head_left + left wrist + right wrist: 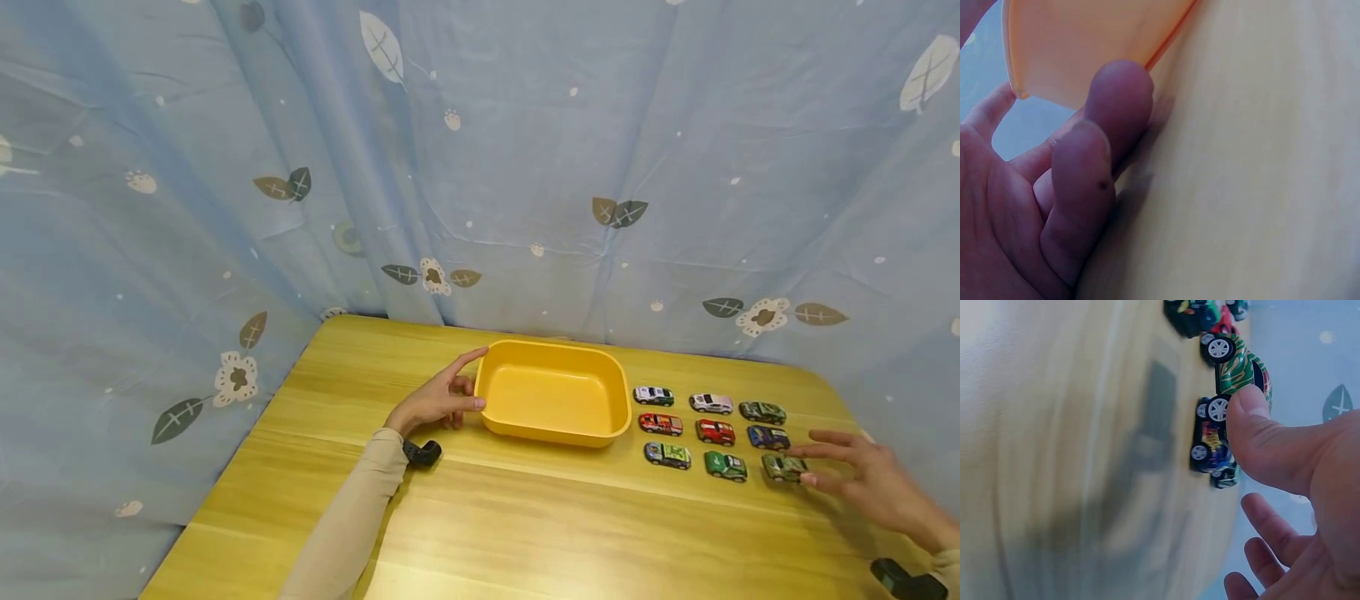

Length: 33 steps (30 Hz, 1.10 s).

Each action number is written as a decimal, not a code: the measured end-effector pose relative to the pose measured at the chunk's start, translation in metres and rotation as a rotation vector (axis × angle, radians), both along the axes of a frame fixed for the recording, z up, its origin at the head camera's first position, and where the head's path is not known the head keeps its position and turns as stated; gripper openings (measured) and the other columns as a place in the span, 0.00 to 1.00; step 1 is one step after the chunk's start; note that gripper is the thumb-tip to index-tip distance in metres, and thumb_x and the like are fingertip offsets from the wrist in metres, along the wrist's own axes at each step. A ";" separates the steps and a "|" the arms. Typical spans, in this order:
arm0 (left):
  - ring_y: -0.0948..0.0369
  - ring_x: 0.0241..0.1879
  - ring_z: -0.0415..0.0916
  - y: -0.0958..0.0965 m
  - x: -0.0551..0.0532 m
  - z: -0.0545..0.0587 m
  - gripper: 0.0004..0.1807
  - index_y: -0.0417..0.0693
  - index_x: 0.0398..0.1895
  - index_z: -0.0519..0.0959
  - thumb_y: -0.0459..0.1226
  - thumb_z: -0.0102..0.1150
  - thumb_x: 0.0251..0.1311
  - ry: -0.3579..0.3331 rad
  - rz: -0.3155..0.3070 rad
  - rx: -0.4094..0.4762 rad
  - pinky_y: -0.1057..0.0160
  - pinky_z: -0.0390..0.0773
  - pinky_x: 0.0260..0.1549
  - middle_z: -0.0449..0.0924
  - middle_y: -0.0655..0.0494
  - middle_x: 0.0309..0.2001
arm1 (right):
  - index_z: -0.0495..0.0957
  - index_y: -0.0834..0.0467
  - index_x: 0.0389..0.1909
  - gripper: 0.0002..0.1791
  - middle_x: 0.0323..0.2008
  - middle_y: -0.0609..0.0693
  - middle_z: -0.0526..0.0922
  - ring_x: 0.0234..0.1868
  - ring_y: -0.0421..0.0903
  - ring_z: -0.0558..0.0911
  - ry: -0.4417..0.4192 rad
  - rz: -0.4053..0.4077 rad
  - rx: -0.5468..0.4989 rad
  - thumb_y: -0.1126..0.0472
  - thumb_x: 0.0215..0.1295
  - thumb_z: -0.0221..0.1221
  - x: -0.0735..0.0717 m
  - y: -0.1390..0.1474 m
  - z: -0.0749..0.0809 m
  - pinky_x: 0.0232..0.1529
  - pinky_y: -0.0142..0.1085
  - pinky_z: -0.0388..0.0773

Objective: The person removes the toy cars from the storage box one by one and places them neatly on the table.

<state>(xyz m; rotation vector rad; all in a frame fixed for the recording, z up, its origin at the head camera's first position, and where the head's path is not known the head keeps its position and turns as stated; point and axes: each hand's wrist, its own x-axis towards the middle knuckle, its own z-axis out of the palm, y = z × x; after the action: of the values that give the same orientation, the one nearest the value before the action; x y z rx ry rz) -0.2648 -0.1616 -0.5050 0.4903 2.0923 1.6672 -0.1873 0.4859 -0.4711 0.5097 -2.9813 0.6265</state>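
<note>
My left hand (438,398) grips the left end of a yellow plastic tub (551,435), its thumb and index finger spread along the rim and its other fingers curled below. The tub's inside shows bare. In the left wrist view the tub's wall (1072,50) rises past the curled fingers (1079,181). At the right, my right hand (862,475) pinches a green camouflage toy car (782,467) between thumb and index finger. The thumb (1254,434) lies on this car's side in the right wrist view, where the index finger is hidden.
Several more toy cars stand in rows right of the tub, among them a green one (725,466), a red one (715,432), a blue one (768,437) and a white one (653,396). A patterned blue curtain (525,167) hangs behind the wooden table (570,517).
</note>
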 end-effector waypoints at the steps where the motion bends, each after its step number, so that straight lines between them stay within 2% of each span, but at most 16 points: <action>1: 0.54 0.21 0.77 0.000 0.000 0.000 0.49 0.86 0.83 0.52 0.41 0.70 0.71 0.001 0.000 -0.004 0.59 0.81 0.22 0.71 0.47 0.40 | 0.86 0.69 0.48 0.18 0.58 0.83 0.73 0.55 0.80 0.69 0.000 -0.002 0.005 0.67 0.58 0.75 0.000 0.000 -0.001 0.52 0.77 0.59; 4: 0.54 0.21 0.77 -0.001 -0.001 0.000 0.49 0.84 0.84 0.51 0.41 0.70 0.71 0.006 0.000 -0.009 0.59 0.81 0.21 0.70 0.48 0.39 | 0.86 0.70 0.48 0.19 0.56 0.83 0.73 0.54 0.79 0.70 -0.008 -0.014 0.013 0.66 0.58 0.75 0.002 0.001 -0.005 0.56 0.80 0.53; 7: 0.53 0.21 0.77 -0.001 -0.002 0.000 0.49 0.83 0.84 0.51 0.41 0.70 0.71 0.017 0.000 -0.013 0.59 0.80 0.20 0.71 0.48 0.39 | 0.86 0.69 0.49 0.18 0.55 0.83 0.75 0.54 0.78 0.70 -0.004 -0.016 0.006 0.66 0.58 0.75 0.003 0.004 -0.008 0.57 0.80 0.51; 9: 0.53 0.21 0.77 -0.002 -0.001 0.001 0.49 0.83 0.84 0.51 0.41 0.70 0.71 0.025 0.000 -0.014 0.59 0.80 0.20 0.71 0.48 0.39 | 0.87 0.67 0.49 0.18 0.54 0.80 0.78 0.53 0.75 0.72 0.014 -0.017 0.006 0.67 0.57 0.75 0.005 0.005 -0.011 0.55 0.78 0.57; 10: 0.52 0.21 0.78 -0.002 -0.002 0.001 0.49 0.83 0.84 0.51 0.41 0.69 0.71 0.028 -0.002 -0.014 0.59 0.81 0.21 0.71 0.47 0.39 | 0.88 0.65 0.48 0.18 0.53 0.77 0.79 0.54 0.68 0.74 0.027 -0.015 0.007 0.66 0.56 0.75 0.006 0.005 -0.012 0.54 0.75 0.61; 12: 0.51 0.21 0.78 -0.002 -0.002 0.001 0.49 0.83 0.84 0.51 0.41 0.69 0.71 0.029 -0.005 -0.013 0.58 0.81 0.22 0.71 0.47 0.39 | 0.89 0.60 0.47 0.18 0.51 0.72 0.83 0.55 0.49 0.75 0.071 -0.004 0.006 0.66 0.53 0.77 0.008 0.005 -0.018 0.56 0.64 0.66; 14: 0.51 0.21 0.78 -0.002 -0.002 0.000 0.49 0.83 0.84 0.50 0.40 0.69 0.71 0.032 -0.007 -0.013 0.57 0.82 0.22 0.71 0.46 0.39 | 0.90 0.57 0.45 0.18 0.48 0.67 0.85 0.53 0.29 0.70 0.120 0.001 0.006 0.66 0.50 0.79 0.009 0.005 -0.023 0.54 0.50 0.68; 16: 0.51 0.22 0.78 -0.001 -0.002 -0.001 0.49 0.83 0.84 0.50 0.40 0.69 0.71 0.031 -0.010 -0.015 0.57 0.83 0.23 0.71 0.46 0.39 | 0.90 0.56 0.44 0.18 0.47 0.65 0.86 0.51 0.18 0.61 0.136 0.005 -0.013 0.66 0.50 0.79 0.010 0.005 -0.026 0.52 0.48 0.67; 18: 0.52 0.21 0.78 -0.001 -0.002 -0.003 0.49 0.83 0.84 0.50 0.40 0.69 0.71 0.030 -0.011 -0.015 0.57 0.83 0.23 0.71 0.46 0.39 | 0.90 0.56 0.45 0.17 0.47 0.65 0.85 0.52 0.16 0.59 0.130 -0.003 -0.024 0.66 0.52 0.79 0.010 0.005 -0.029 0.53 0.52 0.68; 21: 0.53 0.21 0.78 -0.001 -0.002 -0.004 0.49 0.83 0.84 0.50 0.39 0.69 0.71 0.026 -0.009 -0.012 0.58 0.82 0.21 0.72 0.46 0.38 | 0.90 0.58 0.46 0.16 0.48 0.67 0.85 0.52 0.17 0.60 0.110 -0.012 -0.036 0.65 0.55 0.77 0.010 0.004 -0.031 0.51 0.64 0.68; 25: 0.54 0.21 0.78 0.000 -0.001 -0.004 0.50 0.84 0.84 0.51 0.39 0.69 0.71 0.018 -0.006 -0.003 0.59 0.82 0.21 0.71 0.47 0.39 | 0.89 0.59 0.47 0.15 0.48 0.67 0.86 0.52 0.16 0.60 0.104 -0.018 -0.032 0.65 0.58 0.76 0.009 0.003 -0.034 0.51 0.65 0.69; 27: 0.54 0.21 0.78 0.000 -0.001 -0.003 0.50 0.84 0.84 0.51 0.39 0.69 0.71 0.016 -0.008 -0.003 0.59 0.82 0.22 0.71 0.47 0.39 | 0.89 0.60 0.48 0.15 0.49 0.67 0.86 0.52 0.19 0.63 0.083 -0.027 -0.032 0.64 0.59 0.76 0.010 0.003 -0.034 0.52 0.66 0.69; 28: 0.54 0.21 0.78 0.000 -0.002 -0.003 0.50 0.84 0.84 0.50 0.39 0.69 0.71 0.015 -0.009 -0.005 0.59 0.83 0.22 0.71 0.47 0.39 | 0.89 0.60 0.48 0.15 0.50 0.67 0.86 0.52 0.22 0.66 0.072 -0.031 -0.034 0.64 0.60 0.75 0.010 0.003 -0.034 0.52 0.67 0.69; 30: 0.53 0.21 0.78 -0.001 -0.003 -0.002 0.50 0.83 0.84 0.51 0.40 0.69 0.71 0.018 -0.009 -0.008 0.59 0.82 0.21 0.71 0.47 0.39 | 0.88 0.61 0.50 0.16 0.52 0.69 0.86 0.53 0.37 0.74 0.044 -0.042 -0.031 0.63 0.63 0.74 0.009 0.003 -0.034 0.53 0.68 0.69; 33: 0.53 0.20 0.78 -0.001 -0.002 -0.003 0.49 0.83 0.84 0.51 0.40 0.70 0.71 0.020 -0.003 -0.008 0.60 0.80 0.20 0.71 0.47 0.39 | 0.87 0.62 0.53 0.16 0.54 0.70 0.85 0.52 0.59 0.76 0.000 -0.061 -0.031 0.62 0.66 0.72 0.010 0.002 -0.034 0.53 0.69 0.69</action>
<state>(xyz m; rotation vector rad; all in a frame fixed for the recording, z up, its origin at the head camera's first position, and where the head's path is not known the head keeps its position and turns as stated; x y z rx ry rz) -0.2670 -0.1625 -0.5080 0.5096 2.1106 1.6578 -0.1777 0.4881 -0.5049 0.4143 -2.9693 0.6660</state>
